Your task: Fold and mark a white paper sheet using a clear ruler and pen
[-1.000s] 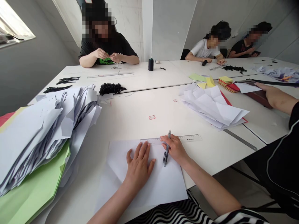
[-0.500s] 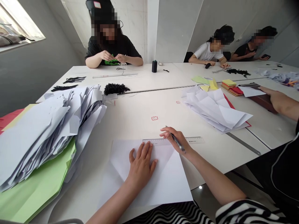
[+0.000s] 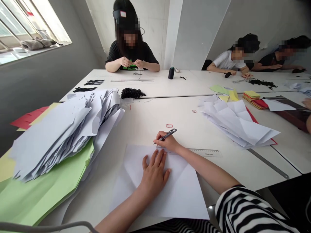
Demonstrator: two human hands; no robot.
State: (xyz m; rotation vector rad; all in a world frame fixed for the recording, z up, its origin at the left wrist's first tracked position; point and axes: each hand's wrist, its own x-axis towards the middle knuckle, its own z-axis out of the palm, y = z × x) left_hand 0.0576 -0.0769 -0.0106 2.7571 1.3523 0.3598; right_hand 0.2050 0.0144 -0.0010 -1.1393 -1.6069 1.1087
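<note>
A creased white sheet of paper [image 3: 179, 191] lies in front of me on the white table. My left hand [image 3: 155, 173] rests on it with fingers spread, the fingertips touching the left end of a clear ruler [image 3: 206, 152] laid along the sheet's top edge. Above that end, my right hand [image 3: 167, 141] grips a grey pen [image 3: 169, 133], its tip pointing down to the left near the ruler's end. My right forearm crosses over the ruler's middle.
Stacked white papers [image 3: 55, 139] over green sheets [image 3: 48, 184] cover the left side. Folded white papers [image 3: 240, 123] and a metal ruler [image 3: 268, 164] lie right. Black cord [image 3: 132, 93] and a thread spool [image 3: 171, 73] are farther back. Several people sit around.
My right hand has moved left along the ruler and turned the pen, its tip now down near the ruler's left end. The view has shifted left; the neighbour's hand at right has drawn back.
</note>
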